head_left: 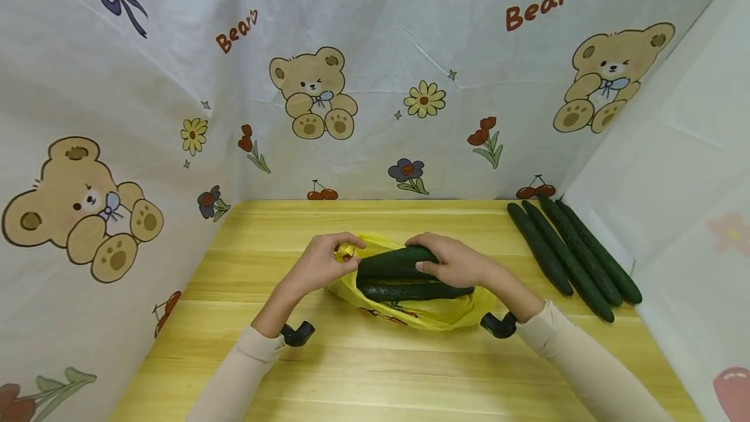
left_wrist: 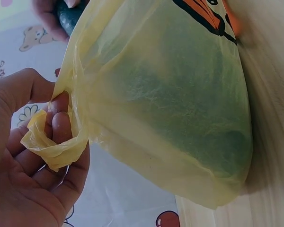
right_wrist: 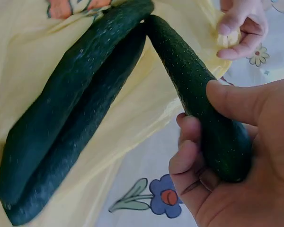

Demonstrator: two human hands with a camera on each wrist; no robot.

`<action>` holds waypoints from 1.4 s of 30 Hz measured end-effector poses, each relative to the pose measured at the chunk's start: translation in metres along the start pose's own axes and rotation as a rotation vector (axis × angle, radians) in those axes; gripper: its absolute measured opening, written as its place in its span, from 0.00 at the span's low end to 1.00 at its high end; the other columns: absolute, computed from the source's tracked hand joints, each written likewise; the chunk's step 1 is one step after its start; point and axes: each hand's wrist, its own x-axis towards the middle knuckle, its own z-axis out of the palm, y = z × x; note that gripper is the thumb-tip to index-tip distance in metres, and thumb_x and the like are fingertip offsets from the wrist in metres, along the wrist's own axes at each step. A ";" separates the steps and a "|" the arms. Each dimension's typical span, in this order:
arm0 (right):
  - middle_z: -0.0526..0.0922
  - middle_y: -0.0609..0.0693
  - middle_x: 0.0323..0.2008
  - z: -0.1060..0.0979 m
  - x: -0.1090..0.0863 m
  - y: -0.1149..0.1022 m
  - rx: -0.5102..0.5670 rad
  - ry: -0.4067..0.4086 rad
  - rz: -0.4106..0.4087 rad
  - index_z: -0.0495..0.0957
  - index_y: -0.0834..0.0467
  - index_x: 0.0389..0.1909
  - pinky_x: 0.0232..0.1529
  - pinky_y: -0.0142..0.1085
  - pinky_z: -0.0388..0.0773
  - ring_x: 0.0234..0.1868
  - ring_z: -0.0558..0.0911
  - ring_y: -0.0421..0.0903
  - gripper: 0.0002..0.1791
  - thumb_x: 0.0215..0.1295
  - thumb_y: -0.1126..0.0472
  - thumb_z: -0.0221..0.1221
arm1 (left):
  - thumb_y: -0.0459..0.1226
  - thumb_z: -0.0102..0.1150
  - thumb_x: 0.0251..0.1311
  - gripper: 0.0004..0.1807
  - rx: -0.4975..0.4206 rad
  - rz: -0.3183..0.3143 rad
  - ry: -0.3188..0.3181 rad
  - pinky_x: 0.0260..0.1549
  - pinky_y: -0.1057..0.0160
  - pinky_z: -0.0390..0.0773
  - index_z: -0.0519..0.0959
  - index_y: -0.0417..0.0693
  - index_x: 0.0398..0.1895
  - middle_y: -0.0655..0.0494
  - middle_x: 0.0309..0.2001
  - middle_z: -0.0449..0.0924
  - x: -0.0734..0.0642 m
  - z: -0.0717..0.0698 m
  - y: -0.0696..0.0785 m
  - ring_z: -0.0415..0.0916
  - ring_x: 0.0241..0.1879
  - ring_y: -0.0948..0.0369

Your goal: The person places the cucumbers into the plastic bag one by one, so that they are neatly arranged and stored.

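A yellow plastic bag (head_left: 454,319) lies open on the table in the middle of the head view. My left hand (head_left: 321,263) pinches the bag's edge at its left end, a crumpled bit of the bag (left_wrist: 54,149) curling over the fingers. In my right hand (head_left: 450,260) is a dark green cucumber (right_wrist: 191,82), gripped near one end between thumb and fingers. It slants over the bag's mouth, its far end close to two cucumbers (right_wrist: 57,109) lying side by side inside. Through the thin plastic their green shows in the left wrist view.
Several cucumbers (head_left: 565,256) lie side by side at the back right of the wooden table (head_left: 375,370), near the white side wall (head_left: 674,168). A sheet printed with bears and flowers (head_left: 375,31) hangs behind the table and along its left side.
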 end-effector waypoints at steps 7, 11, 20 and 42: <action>0.83 0.57 0.65 0.001 -0.005 -0.007 -0.267 0.000 0.073 0.75 0.58 0.72 0.53 0.52 0.86 0.55 0.88 0.54 0.26 0.78 0.58 0.64 | 0.39 0.68 0.69 0.13 -0.015 0.003 -0.002 0.22 0.67 0.62 0.88 0.65 0.53 0.55 0.57 0.88 -0.001 0.000 0.000 0.67 0.24 0.65; 0.83 0.56 0.64 0.005 -0.005 -0.003 -0.310 -0.030 0.108 0.75 0.57 0.72 0.49 0.49 0.86 0.50 0.88 0.52 0.26 0.77 0.58 0.65 | 0.39 0.68 0.69 0.13 -0.011 0.000 -0.004 0.23 0.67 0.64 0.88 0.65 0.53 0.57 0.57 0.88 -0.001 0.001 0.000 0.69 0.26 0.63; 0.87 0.53 0.59 0.004 -0.010 0.001 -0.301 0.048 0.068 0.83 0.55 0.64 0.51 0.49 0.86 0.54 0.87 0.53 0.18 0.75 0.61 0.66 | 0.39 0.66 0.70 0.14 -0.006 0.001 -0.008 0.22 0.67 0.61 0.89 0.57 0.55 0.56 0.58 0.88 0.000 0.003 0.000 0.64 0.24 0.63; 0.87 0.57 0.60 -0.016 -0.039 0.020 -0.210 0.064 0.142 0.82 0.58 0.64 0.56 0.55 0.85 0.55 0.88 0.58 0.18 0.77 0.58 0.64 | 0.38 0.67 0.69 0.15 -0.018 0.004 -0.018 0.21 0.67 0.61 0.88 0.53 0.57 0.53 0.61 0.87 0.000 0.005 0.002 0.67 0.24 0.64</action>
